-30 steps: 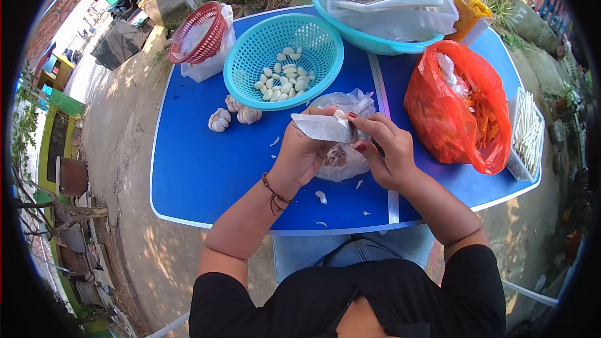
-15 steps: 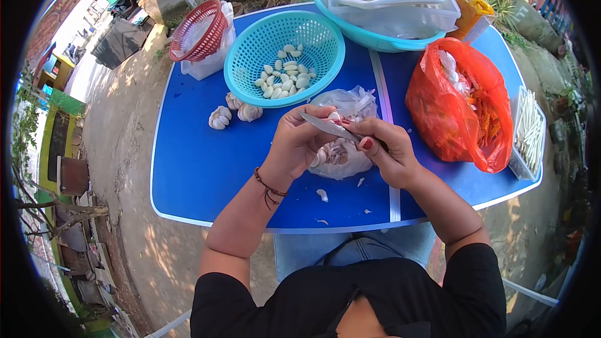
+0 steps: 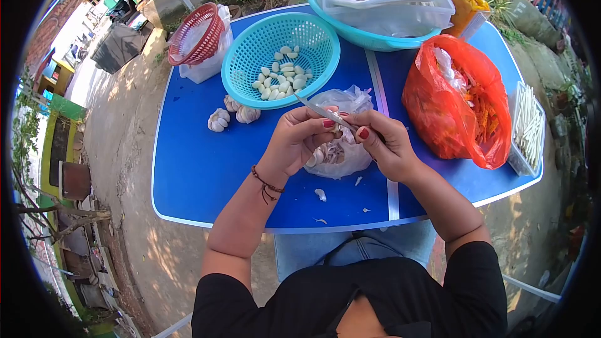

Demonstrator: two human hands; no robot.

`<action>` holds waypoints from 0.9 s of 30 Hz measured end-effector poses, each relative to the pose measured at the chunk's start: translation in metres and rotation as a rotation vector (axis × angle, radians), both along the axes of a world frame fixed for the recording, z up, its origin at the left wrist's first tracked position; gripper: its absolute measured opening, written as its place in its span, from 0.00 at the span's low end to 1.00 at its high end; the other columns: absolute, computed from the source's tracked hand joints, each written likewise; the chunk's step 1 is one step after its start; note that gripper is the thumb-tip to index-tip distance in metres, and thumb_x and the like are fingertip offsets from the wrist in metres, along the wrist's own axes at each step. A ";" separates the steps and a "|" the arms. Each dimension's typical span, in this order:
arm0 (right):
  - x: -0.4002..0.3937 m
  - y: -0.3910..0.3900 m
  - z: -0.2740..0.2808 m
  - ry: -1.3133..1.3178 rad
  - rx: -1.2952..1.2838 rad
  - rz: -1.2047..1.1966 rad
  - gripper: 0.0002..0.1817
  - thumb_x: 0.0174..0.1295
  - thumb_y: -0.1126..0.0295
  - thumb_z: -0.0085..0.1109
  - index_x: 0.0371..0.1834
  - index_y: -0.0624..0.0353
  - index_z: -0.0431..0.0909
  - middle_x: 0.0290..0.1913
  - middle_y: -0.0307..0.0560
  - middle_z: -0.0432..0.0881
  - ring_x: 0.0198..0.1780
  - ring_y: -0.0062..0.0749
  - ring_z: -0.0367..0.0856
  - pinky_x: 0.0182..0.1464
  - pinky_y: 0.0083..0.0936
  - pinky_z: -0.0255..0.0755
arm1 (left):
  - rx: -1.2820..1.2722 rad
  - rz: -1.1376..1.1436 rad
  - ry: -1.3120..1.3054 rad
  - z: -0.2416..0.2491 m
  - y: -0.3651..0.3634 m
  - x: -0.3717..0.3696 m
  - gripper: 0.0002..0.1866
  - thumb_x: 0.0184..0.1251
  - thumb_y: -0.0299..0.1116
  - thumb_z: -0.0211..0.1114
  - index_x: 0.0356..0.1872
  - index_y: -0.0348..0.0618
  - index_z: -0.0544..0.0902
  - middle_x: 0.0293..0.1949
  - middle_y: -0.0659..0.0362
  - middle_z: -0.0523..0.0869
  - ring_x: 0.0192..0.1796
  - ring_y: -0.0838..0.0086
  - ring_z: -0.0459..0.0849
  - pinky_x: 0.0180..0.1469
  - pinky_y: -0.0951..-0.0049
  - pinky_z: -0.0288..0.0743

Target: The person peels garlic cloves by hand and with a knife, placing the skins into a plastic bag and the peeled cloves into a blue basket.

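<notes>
My right hand [image 3: 389, 144] is closed round the handle of a knife [image 3: 322, 111], whose blade points up and left. Facing it, my left hand [image 3: 297, 136] pinches a garlic clove [image 3: 338, 126] against the blade, largely hidden by the fingers. Below both hands lies a clear plastic bag [image 3: 357, 161] with garlic and skins in it. Peeled cloves [image 3: 282, 79] rest in a turquoise basket [image 3: 241, 56] just beyond. Whole garlic bulbs [image 3: 218, 120] sit on the blue table [image 3: 188, 175] left of my left hand.
A red plastic bag [image 3: 432, 106] stands at the right, beside a container of white sticks [image 3: 528, 128]. At the back are a turquoise basin [image 3: 375, 42] with a clear box [image 3: 413, 15] and a yellow packet [image 3: 466, 9]. A red basket [image 3: 210, 34] is back left. Peel scraps [image 3: 320, 194] lie near the front edge.
The knife blade has shifted slightly up and left, now lying more steeply across the clove. The fingers of my left hand have changed their hold, and its thumb shows more.
</notes>
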State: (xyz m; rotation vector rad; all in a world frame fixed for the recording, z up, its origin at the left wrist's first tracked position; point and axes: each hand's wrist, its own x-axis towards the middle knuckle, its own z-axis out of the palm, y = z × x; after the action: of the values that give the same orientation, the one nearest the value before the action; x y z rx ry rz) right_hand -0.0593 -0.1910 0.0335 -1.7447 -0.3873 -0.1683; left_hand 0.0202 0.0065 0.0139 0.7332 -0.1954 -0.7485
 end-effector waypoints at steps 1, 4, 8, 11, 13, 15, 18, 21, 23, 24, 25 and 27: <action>0.001 0.001 -0.001 -0.029 -0.017 -0.027 0.13 0.71 0.70 0.51 0.52 0.66 0.77 0.35 0.45 0.81 0.36 0.21 0.77 0.41 0.21 0.71 | 0.006 0.004 0.003 -0.002 -0.001 0.000 0.10 0.62 0.20 0.63 0.44 0.31 0.82 0.40 0.49 0.86 0.37 0.72 0.88 0.41 0.80 0.86; 0.005 0.002 -0.011 -0.147 -0.053 -0.114 0.13 0.71 0.70 0.51 0.52 0.66 0.77 0.35 0.45 0.81 0.37 0.21 0.77 0.42 0.20 0.71 | 0.036 0.018 0.012 -0.002 -0.001 0.000 0.10 0.62 0.20 0.64 0.44 0.31 0.82 0.40 0.49 0.86 0.38 0.70 0.89 0.41 0.80 0.86; 0.008 -0.006 -0.009 -0.066 0.040 -0.241 0.14 0.72 0.69 0.50 0.54 0.67 0.76 0.35 0.45 0.80 0.37 0.21 0.76 0.43 0.19 0.70 | 0.110 -0.014 -0.009 0.000 -0.002 -0.004 0.11 0.64 0.20 0.61 0.47 0.30 0.80 0.42 0.48 0.86 0.39 0.69 0.89 0.41 0.82 0.86; 0.010 -0.016 -0.006 -0.022 0.071 -0.286 0.15 0.72 0.68 0.49 0.54 0.67 0.76 0.35 0.45 0.79 0.38 0.21 0.75 0.43 0.18 0.70 | 0.026 -0.052 -0.041 0.003 -0.003 -0.007 0.12 0.64 0.19 0.60 0.48 0.30 0.80 0.45 0.46 0.85 0.42 0.66 0.88 0.42 0.81 0.86; 0.010 -0.017 -0.007 -0.041 0.052 -0.295 0.16 0.73 0.67 0.49 0.55 0.67 0.76 0.36 0.46 0.80 0.38 0.21 0.76 0.42 0.19 0.70 | -0.028 -0.068 0.001 0.005 -0.004 -0.005 0.13 0.62 0.18 0.62 0.49 0.33 0.80 0.46 0.47 0.84 0.44 0.66 0.88 0.44 0.79 0.86; 0.011 -0.008 -0.011 -0.193 -0.058 -0.300 0.15 0.71 0.67 0.50 0.54 0.65 0.76 0.37 0.47 0.81 0.36 0.24 0.78 0.39 0.21 0.71 | -0.081 -0.083 0.027 0.006 -0.004 -0.005 0.15 0.62 0.19 0.64 0.50 0.34 0.80 0.48 0.48 0.83 0.46 0.66 0.87 0.46 0.77 0.86; 0.007 0.000 -0.011 -0.322 -0.264 -0.299 0.15 0.69 0.65 0.53 0.53 0.63 0.77 0.38 0.50 0.81 0.31 0.32 0.80 0.34 0.24 0.72 | -0.138 -0.074 0.005 0.001 -0.005 -0.005 0.17 0.63 0.21 0.64 0.53 0.35 0.78 0.50 0.49 0.82 0.48 0.67 0.86 0.48 0.76 0.85; 0.003 0.001 -0.012 -0.328 -0.327 -0.288 0.17 0.66 0.62 0.57 0.52 0.62 0.75 0.36 0.51 0.80 0.25 0.35 0.78 0.29 0.26 0.71 | -0.137 0.000 -0.057 -0.007 -0.003 -0.006 0.17 0.64 0.23 0.64 0.54 0.37 0.76 0.50 0.50 0.82 0.49 0.69 0.86 0.50 0.75 0.85; -0.001 0.000 -0.012 -0.281 -0.323 -0.295 0.18 0.64 0.62 0.59 0.52 0.62 0.73 0.35 0.50 0.80 0.24 0.34 0.78 0.28 0.25 0.71 | -0.121 0.050 -0.058 -0.009 -0.003 -0.006 0.18 0.64 0.23 0.65 0.55 0.37 0.76 0.50 0.52 0.82 0.50 0.71 0.85 0.52 0.75 0.84; -0.002 0.001 -0.014 -0.298 -0.289 -0.300 0.19 0.64 0.61 0.60 0.52 0.62 0.73 0.35 0.50 0.80 0.24 0.34 0.78 0.28 0.25 0.71 | -0.132 0.036 -0.070 -0.010 -0.002 -0.006 0.18 0.64 0.24 0.65 0.55 0.38 0.75 0.51 0.52 0.81 0.51 0.70 0.84 0.53 0.74 0.83; -0.001 0.002 -0.018 -0.316 -0.255 -0.305 0.20 0.63 0.61 0.61 0.52 0.61 0.73 0.34 0.49 0.80 0.24 0.34 0.78 0.27 0.25 0.71 | -0.144 0.023 -0.083 -0.012 -0.001 -0.006 0.19 0.64 0.24 0.65 0.56 0.39 0.74 0.53 0.52 0.80 0.53 0.69 0.83 0.55 0.73 0.82; -0.001 0.002 -0.020 -0.348 -0.250 -0.289 0.20 0.61 0.62 0.62 0.52 0.61 0.72 0.34 0.49 0.81 0.24 0.34 0.78 0.27 0.25 0.70 | -0.171 0.023 -0.082 -0.010 -0.003 -0.006 0.19 0.63 0.23 0.65 0.55 0.39 0.74 0.53 0.52 0.80 0.53 0.68 0.83 0.55 0.71 0.82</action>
State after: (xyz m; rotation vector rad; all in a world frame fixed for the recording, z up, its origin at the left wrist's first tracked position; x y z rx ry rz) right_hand -0.0602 -0.1888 0.0137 -2.0183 -0.4181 -0.6613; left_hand 0.0138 0.0039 0.0035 0.6028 -0.3212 -0.6710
